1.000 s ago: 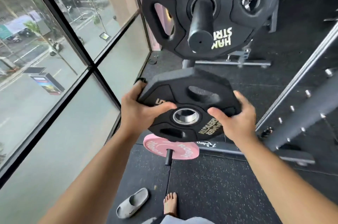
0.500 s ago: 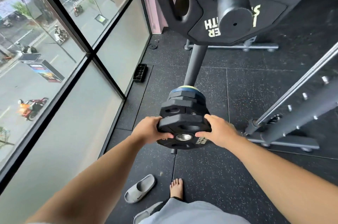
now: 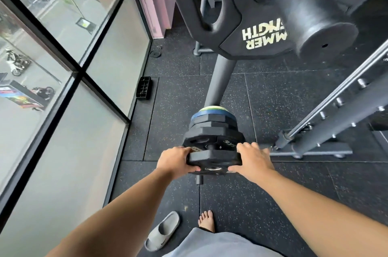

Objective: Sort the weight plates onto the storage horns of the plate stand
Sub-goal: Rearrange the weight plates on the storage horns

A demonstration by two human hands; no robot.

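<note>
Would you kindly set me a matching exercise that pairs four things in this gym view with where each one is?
Things:
1. small black plate
2. large black plate
3. grey sandal
4. blue plate

Places:
A. on the floor beside a bare foot
B. on the upper horn, at the top of the view
C. on the lower horn, held between the left hand and the right hand
D. near the back of the lower stack, behind black plates

Pairs: 1-C, 2-B, 3-A, 4-D
</note>
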